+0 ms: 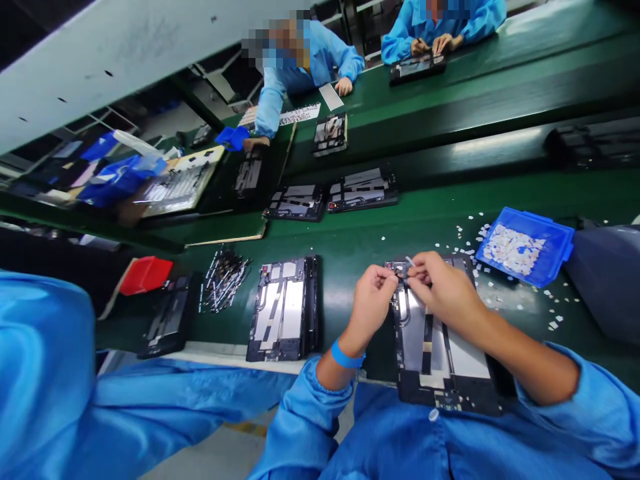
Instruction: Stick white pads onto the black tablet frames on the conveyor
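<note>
Green worktop fills most of what I see through the head camera, with an opened tablet lying on it at the near edge, inner parts facing up, just in front of the person's body. I watch both hands meet over its far left corner. On the left hand, thumb and forefinger come close together at that corner; I cannot tell whether anything sits between them. The right hand has its fingers curled, thumb and forefinger pinching a small white piece. Around the left wrist I see a blue band.

To the right of the tablet I have a blue box holding white scraps, more of them scattered around it. To the left stand a stack of tablets, then a pile of thin strips and a red bin. Across the bench, I see two co-workers in blue sleeves.
</note>
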Demonstrator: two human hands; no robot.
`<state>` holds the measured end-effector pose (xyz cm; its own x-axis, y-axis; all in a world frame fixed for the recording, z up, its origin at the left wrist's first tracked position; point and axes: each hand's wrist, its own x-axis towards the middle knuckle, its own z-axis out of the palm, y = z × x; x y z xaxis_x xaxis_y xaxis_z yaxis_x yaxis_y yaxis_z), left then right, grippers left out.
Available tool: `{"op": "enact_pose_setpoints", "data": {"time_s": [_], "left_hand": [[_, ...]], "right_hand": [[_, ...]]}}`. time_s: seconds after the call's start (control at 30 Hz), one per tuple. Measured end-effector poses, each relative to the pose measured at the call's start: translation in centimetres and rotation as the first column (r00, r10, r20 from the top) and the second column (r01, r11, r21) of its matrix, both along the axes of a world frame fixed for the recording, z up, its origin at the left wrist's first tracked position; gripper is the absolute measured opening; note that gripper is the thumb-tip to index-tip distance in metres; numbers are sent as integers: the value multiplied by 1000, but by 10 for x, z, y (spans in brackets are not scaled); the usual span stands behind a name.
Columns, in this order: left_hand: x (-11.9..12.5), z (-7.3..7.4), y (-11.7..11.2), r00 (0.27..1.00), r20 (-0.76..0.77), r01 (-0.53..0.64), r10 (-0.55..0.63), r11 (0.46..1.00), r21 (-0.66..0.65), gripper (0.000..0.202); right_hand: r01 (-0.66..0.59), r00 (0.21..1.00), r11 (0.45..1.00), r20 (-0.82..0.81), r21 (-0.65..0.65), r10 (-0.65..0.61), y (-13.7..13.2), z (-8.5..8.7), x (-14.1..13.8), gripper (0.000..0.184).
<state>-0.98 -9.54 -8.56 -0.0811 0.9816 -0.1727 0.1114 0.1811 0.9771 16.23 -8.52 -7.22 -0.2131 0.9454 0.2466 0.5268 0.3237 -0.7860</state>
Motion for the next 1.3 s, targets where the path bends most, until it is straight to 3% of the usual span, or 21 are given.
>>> {"op": "enact_pose_setpoints", "data": {"time_s": [0.17, 0.3, 0.5, 0.73, 0.9, 1.0, 1.13, 1.3], "left_hand": [[1, 0, -6, 997, -72, -2, 4, 999, 34, 5], [4, 2, -9, 989, -149, 16, -1, 995, 95, 5], [8, 8, -13, 963, -269, 31, 19, 983, 180, 7], [8, 4, -14, 979, -204, 35, -5, 989, 145, 6], [7, -2, -9, 998, -60, 12, -9, 999, 46, 5], [8, -2, -7, 1000, -18, 2, -1, 1000, 19, 6], [10, 2, -8, 997, -82, -4, 9, 998, 57, 5], [12, 7, -12, 986, -168, 17, 2, 994, 110, 5]], "right_hand": [[3, 997, 999, 72, 53, -7, 4, -14, -8, 13], [35, 997, 998, 74, 47, -38, 3, -12, -8, 12], [98, 990, 984, -89, -149, -112, 3, -4, -12, 18], [106, 967, 961, -196, -255, -159, 7, -11, -7, 19], [192, 966, 965, -140, -177, -218, 5, -11, 9, 17], [151, 981, 984, -106, -99, -161, 0, -10, 11, 17], [58, 996, 997, -60, -42, -61, -3, -10, 4, 17], [78, 997, 997, -6, -1, -78, 2, -15, 0, 16]]}}
